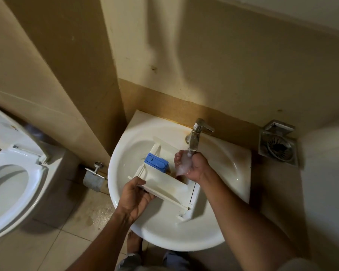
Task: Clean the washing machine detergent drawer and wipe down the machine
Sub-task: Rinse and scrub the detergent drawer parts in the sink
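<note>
A white detergent drawer (165,184) with a blue insert (156,162) lies inside the white sink (219,227). My left hand (134,196) grips the drawer's front panel at its left end. Under the running chrome tap (196,133) my right hand (192,165) is cupped, fingers curled, with water and foam flowing over it. It holds nothing that I can see. Brownish stains show in the drawer's compartment near the right hand.
A toilet (10,178) with its seat down and lid up stands at the left. A metal paper holder (94,177) hangs on the wall beside the sink. A square metal fixture (278,147) sits at the right. The floor tiles below are wet.
</note>
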The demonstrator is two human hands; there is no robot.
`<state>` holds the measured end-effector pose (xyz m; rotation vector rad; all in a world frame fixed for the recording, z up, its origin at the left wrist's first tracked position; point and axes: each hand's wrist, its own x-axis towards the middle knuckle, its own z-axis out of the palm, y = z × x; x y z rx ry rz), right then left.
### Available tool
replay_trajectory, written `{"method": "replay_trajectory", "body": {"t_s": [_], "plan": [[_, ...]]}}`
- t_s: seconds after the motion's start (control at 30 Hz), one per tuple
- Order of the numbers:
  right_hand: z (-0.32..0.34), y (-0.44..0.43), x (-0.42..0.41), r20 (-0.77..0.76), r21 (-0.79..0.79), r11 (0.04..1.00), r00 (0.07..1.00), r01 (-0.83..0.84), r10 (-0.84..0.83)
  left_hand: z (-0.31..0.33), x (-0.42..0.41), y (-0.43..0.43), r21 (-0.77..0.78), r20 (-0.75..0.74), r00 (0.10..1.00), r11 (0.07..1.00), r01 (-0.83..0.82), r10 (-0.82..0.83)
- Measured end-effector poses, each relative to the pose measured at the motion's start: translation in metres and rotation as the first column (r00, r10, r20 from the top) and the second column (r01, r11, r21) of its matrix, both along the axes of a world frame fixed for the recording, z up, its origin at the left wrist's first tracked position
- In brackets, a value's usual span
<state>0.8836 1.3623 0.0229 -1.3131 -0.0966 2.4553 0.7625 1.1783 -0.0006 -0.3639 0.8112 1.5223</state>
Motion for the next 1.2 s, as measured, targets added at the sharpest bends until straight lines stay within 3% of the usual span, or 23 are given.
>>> {"method": "replay_trajectory", "body": {"t_s": [0.07, 0.17, 0.2, 0.27, 0.3, 0.33, 0.37, 0.4, 0.47, 0.5, 0.6, 0.7, 0.77, 0.83, 0.93, 1.0, 1.03, 1.07, 1.1, 1.13, 1.2], "plan": [[0.002, -0.002, 0.008, 0.003, 0.013, 0.998, 0.999, -0.054, 0.054, 0.001, 0.001, 0.002, 0.0, -0.023, 1.0, 1.0, 0.001, -0.001], [0.011, -0.001, 0.02, 0.051, 0.161, 0.964, 0.977, -0.211, 0.206, 0.005, 0.003, 0.007, -0.009, -0.051, 0.999, 1.0, 0.007, -0.008], [0.015, -0.002, 0.023, 0.12, 0.232, 0.923, 0.951, -0.308, 0.287, 0.005, 0.003, 0.008, -0.008, -0.057, 0.998, 1.0, 0.012, -0.012], [0.022, -0.008, 0.027, 0.403, 0.355, 0.739, 0.807, -0.572, 0.431, 0.004, 0.002, 0.009, -0.01, -0.061, 0.998, 1.0, 0.016, -0.017], [0.024, -0.012, 0.027, 0.545, 0.381, 0.646, 0.725, -0.662, 0.421, 0.003, 0.001, 0.009, -0.011, -0.059, 0.998, 1.0, 0.017, -0.018], [0.025, -0.015, 0.026, 0.646, 0.395, 0.611, 0.68, -0.686, 0.346, 0.002, 0.0, 0.008, -0.012, -0.055, 0.998, 1.0, 0.022, -0.023], [0.025, -0.017, 0.024, 0.701, 0.407, 0.639, 0.671, -0.653, 0.239, 0.002, 0.0, 0.009, -0.013, -0.05, 0.998, 1.0, 0.028, -0.028], [0.024, -0.018, 0.022, 0.699, 0.414, 0.732, 0.704, -0.542, 0.126, 0.002, -0.001, 0.009, -0.015, -0.048, 0.998, 0.999, 0.031, -0.032], [0.024, -0.016, 0.015, 0.564, 0.351, 0.914, 0.825, -0.202, -0.035, 0.003, 0.0, 0.009, -0.024, -0.051, 0.998, 0.999, 0.035, -0.036], [0.024, -0.016, 0.011, 0.464, 0.283, 0.957, 0.881, -0.054, -0.088, 0.004, 0.0, 0.009, -0.034, -0.053, 0.998, 0.999, 0.034, -0.036], [0.019, -0.016, 0.002, 0.153, 0.072, 0.967, 0.955, 0.246, -0.254, 0.004, 0.0, 0.005, -0.058, -0.036, 0.999, 0.998, 0.028, -0.03], [0.008, -0.015, -0.007, -0.055, -0.062, 0.922, 0.921, 0.383, -0.386, 0.004, 0.0, -0.003, -0.059, -0.014, 1.0, 0.998, 0.025, -0.026], [0.004, -0.015, -0.011, -0.109, -0.028, 0.941, 0.935, 0.336, -0.337, 0.005, 0.0, -0.003, -0.058, -0.019, 1.0, 0.998, 0.015, -0.016], [0.003, -0.015, -0.01, -0.044, 0.033, 0.97, 0.97, 0.241, -0.239, 0.006, 0.002, -0.003, -0.064, -0.031, 0.999, 0.998, 0.005, -0.007], [0.009, -0.02, 0.004, 0.123, 0.168, 0.981, 0.989, -0.102, 0.082, 0.008, 0.004, -0.003, -0.068, -0.037, 0.999, 0.998, 0.001, -0.004], [0.02, -0.025, 0.013, 0.368, 0.285, 0.841, 0.862, -0.461, 0.348, 0.008, 0.003, -0.003, -0.066, -0.026, 1.0, 0.998, -0.001, -0.001], [0.023, -0.027, 0.017, 0.558, 0.329, 0.681, 0.716, -0.655, 0.419, 0.008, 0.003, -0.003, -0.066, -0.019, 1.0, 0.998, -0.001, 0.0], [0.025, -0.027, 0.019, 0.734, 0.329, 0.535, 0.567, -0.778, 0.374, 0.008, 0.002, -0.002, -0.065, -0.014, 1.0, 0.998, -0.001, 0.0], [0.026, -0.026, 0.02, 0.841, 0.308, 0.478, 0.47, -0.823, 0.267, 0.008, 0.003, -0.002, -0.068, -0.011, 1.0, 0.998, -0.001, 0.0], [0.028, -0.026, 0.019, 0.864, 0.314, 0.527, 0.467, -0.79, 0.186, 0.008, 0.003, -0.002, -0.068, -0.009, 1.0, 0.998, 0.0, -0.001], [0.031, -0.02, 0.017, 0.68, 0.323, 0.832, 0.722, -0.452, 0.128, 0.008, 0.004, -0.003, -0.06, -0.005, 1.0, 0.998, -0.001, 0.001]]}}
